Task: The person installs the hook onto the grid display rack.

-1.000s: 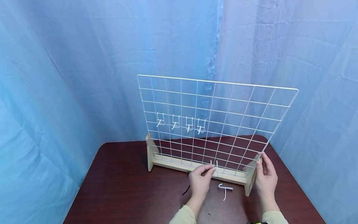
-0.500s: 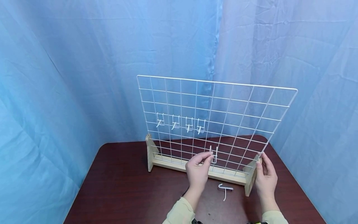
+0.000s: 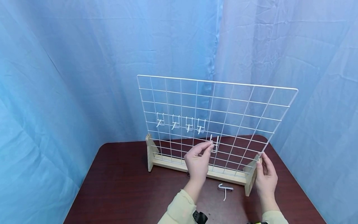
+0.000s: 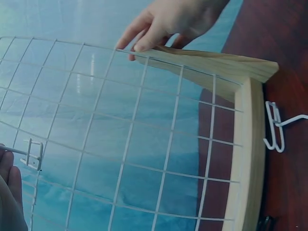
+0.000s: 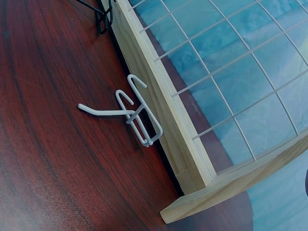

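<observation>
My left hand [image 3: 197, 161] pinches the prong of a white wire hook [image 3: 214, 150] between thumb and fingertips. The hook is in front of the lower middle of a white wire grid panel [image 3: 218, 82], its two bent ends upward. In the left wrist view the same hook [image 4: 34, 155] is close to the wires; whether it touches them I cannot tell. My right hand [image 3: 266, 178] holds the right side of the stand, where the grid's edge meets the wooden end piece [image 3: 251, 179]. Several white hooks [image 3: 189, 125] hang in a row on the grid's left half.
Another white hook [image 5: 139, 115] lies on the dark red table [image 3: 117, 186], in front of the stand's wooden base [image 3: 173, 162]. A black wire hook [image 5: 103, 20] lies farther left along the base, mostly behind my left hand in the head view. Blue curtains [image 3: 112, 62] surround the table.
My left hand has risen with the white hook from near the wooden base to higher in front of the grid. My right hand stays at the stand's right side.
</observation>
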`<action>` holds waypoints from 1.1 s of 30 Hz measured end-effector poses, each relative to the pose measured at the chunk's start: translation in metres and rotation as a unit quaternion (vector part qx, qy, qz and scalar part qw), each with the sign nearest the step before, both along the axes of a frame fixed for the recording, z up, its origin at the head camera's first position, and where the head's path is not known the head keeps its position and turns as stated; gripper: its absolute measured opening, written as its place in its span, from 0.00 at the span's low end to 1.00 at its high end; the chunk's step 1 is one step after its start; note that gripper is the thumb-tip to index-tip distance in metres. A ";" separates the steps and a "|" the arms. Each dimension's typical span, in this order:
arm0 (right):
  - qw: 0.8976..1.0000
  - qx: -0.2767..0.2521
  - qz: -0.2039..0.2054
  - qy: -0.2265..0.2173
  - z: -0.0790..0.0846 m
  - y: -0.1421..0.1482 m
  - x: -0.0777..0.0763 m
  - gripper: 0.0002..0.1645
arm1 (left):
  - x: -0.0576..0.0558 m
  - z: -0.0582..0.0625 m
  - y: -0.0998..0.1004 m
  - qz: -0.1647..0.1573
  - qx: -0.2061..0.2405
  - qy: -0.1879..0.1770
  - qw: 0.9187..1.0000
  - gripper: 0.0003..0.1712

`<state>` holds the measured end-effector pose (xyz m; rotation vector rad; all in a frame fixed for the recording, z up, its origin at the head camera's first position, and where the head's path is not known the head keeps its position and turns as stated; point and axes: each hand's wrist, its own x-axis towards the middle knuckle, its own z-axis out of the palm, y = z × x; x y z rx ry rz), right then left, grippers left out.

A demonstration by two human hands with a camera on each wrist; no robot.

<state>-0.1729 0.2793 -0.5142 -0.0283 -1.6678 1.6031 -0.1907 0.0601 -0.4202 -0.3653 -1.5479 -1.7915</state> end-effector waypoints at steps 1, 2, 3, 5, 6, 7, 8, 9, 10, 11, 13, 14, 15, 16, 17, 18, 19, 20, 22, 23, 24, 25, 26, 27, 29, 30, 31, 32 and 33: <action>1.000 -0.001 0.000 0.000 0.000 0.000 0.000 0.25 | -0.001 0.002 0.000 0.000 0.004 0.002 1.000 0.07; 1.000 -0.001 0.000 -0.001 0.000 0.000 0.000 0.26 | -0.001 0.005 0.000 -0.002 0.009 0.002 1.000 0.08; 1.000 -0.004 0.000 -0.001 0.000 0.000 0.000 0.26 | -0.002 0.007 0.000 -0.001 0.011 0.003 1.000 0.08; 1.000 -0.007 0.002 -0.002 0.000 0.000 0.000 0.26 | -0.004 0.010 0.001 0.001 0.015 0.004 1.000 0.08; 1.000 -0.007 0.002 -0.002 0.000 0.000 0.000 0.26 | -0.005 0.011 0.001 0.003 0.017 0.004 1.000 0.08; 1.000 -0.008 0.002 -0.003 0.000 0.000 0.000 0.26 | -0.005 0.013 0.002 0.004 0.018 0.003 1.000 0.08; 1.000 -0.008 0.002 -0.003 0.000 0.000 0.000 0.26 | -0.006 0.014 0.002 0.007 0.020 0.004 1.000 0.07; 1.000 -0.008 0.002 -0.003 0.000 0.000 0.000 0.26 | -0.007 0.016 0.002 0.009 0.021 0.006 1.000 0.07; 1.000 -0.008 0.001 -0.004 0.000 0.000 0.000 0.26 | -0.008 0.017 0.003 0.011 0.022 0.007 1.000 0.06; 1.000 -0.009 0.001 -0.004 0.000 0.000 0.000 0.26 | -0.009 0.019 0.003 0.012 0.025 0.010 1.000 0.06; 1.000 -0.008 -0.001 -0.006 0.000 0.000 0.000 0.26 | -0.010 0.022 0.004 0.015 0.029 0.016 0.999 0.06; 1.000 -0.009 0.000 -0.005 -0.001 0.000 0.000 0.26 | -0.011 0.023 0.005 0.014 0.033 0.019 0.999 0.06; 1.000 -0.010 0.000 -0.005 -0.001 0.000 0.000 0.26 | -0.012 0.024 0.006 0.016 0.034 0.021 0.999 0.07; 1.000 -0.011 0.001 -0.003 -0.001 0.000 0.000 0.26 | -0.013 0.025 0.006 0.017 0.035 0.024 0.999 0.07; 1.000 -0.012 0.002 -0.001 -0.001 0.000 0.000 0.26 | -0.014 0.026 0.007 0.016 0.037 0.026 0.999 0.07; 1.000 -0.014 0.003 0.001 -0.001 -0.001 0.000 0.26 | -0.015 0.027 0.008 0.016 0.039 0.025 0.999 0.08; 1.000 -0.016 0.004 0.003 -0.001 -0.001 0.000 0.26 | -0.014 0.029 0.009 0.019 0.037 0.025 0.999 0.08; 1.000 -0.018 0.007 0.006 -0.001 -0.001 0.000 0.25 | -0.015 0.030 0.010 0.018 0.037 0.025 0.999 0.08; 1.000 -0.021 0.009 0.008 -0.001 -0.001 0.000 0.25 | -0.015 0.034 0.012 0.019 0.035 0.022 0.999 0.08; 1.000 -0.022 0.010 0.009 -0.001 -0.001 0.000 0.25 | -0.016 0.035 0.012 0.020 0.033 0.020 0.999 0.08; 1.000 -0.022 0.010 0.010 -0.001 0.000 0.000 0.25 | -0.015 0.037 0.013 0.023 0.031 0.021 0.999 0.08; 1.000 -0.020 0.010 0.009 -0.001 0.000 0.000 0.25 | -0.015 0.039 0.013 0.024 0.030 0.021 0.999 0.07; 1.000 -0.020 0.010 0.009 -0.001 0.000 0.000 0.25 | -0.016 0.040 0.014 0.023 0.031 0.018 0.999 0.07; 1.000 -0.018 0.007 0.009 -0.001 0.000 0.000 0.25 | -0.013 0.045 0.014 0.028 0.028 0.018 0.999 0.07; 1.000 -0.012 0.002 0.005 0.000 -0.001 0.000 0.25 | -0.009 0.055 0.014 0.035 0.026 0.024 0.999 0.07; 1.000 -0.009 -0.001 0.002 0.000 -0.001 0.000 0.25 | -0.007 0.059 0.014 0.038 0.025 0.028 0.999 0.07; 1.000 -0.008 -0.002 0.001 0.000 -0.001 0.000 0.25 | -0.005 0.063 0.014 0.041 0.023 0.030 0.998 0.06; 1.000 -0.008 -0.002 -0.001 0.000 -0.001 0.000 0.25 | -0.004 0.066 0.014 0.044 0.019 0.033 0.998 0.07; 1.000 -0.006 -0.003 -0.003 0.000 -0.001 0.000 0.25 | -0.002 0.070 0.013 0.047 0.017 0.037 0.998 0.07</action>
